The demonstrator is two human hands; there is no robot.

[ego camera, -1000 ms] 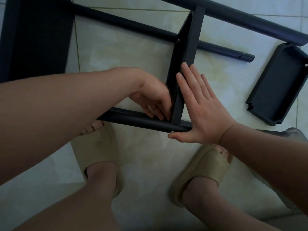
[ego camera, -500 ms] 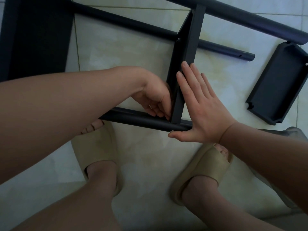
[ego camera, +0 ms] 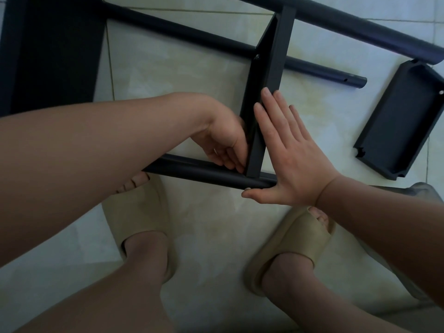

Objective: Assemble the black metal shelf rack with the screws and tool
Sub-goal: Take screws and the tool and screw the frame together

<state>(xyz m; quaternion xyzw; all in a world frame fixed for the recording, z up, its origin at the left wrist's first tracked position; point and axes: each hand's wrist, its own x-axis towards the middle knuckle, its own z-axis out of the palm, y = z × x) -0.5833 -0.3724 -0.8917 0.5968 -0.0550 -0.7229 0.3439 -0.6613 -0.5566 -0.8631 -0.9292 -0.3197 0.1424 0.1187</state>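
Pressing the right hand (ego camera: 295,159), spread flat, against the shelf panel (ego camera: 271,68); curling the left hand (ego camera: 223,143) at its corner, grip hidden.

Bare floor (ego camera: 173,75) btwn poles (ego camera: 192,32) left of upright panel (ego camera: 276,51); tray (ego camera: 401,121) rt.

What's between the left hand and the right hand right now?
In the head view, only the black shelf panel stands between the left hand and the right hand, which lies flat against it.
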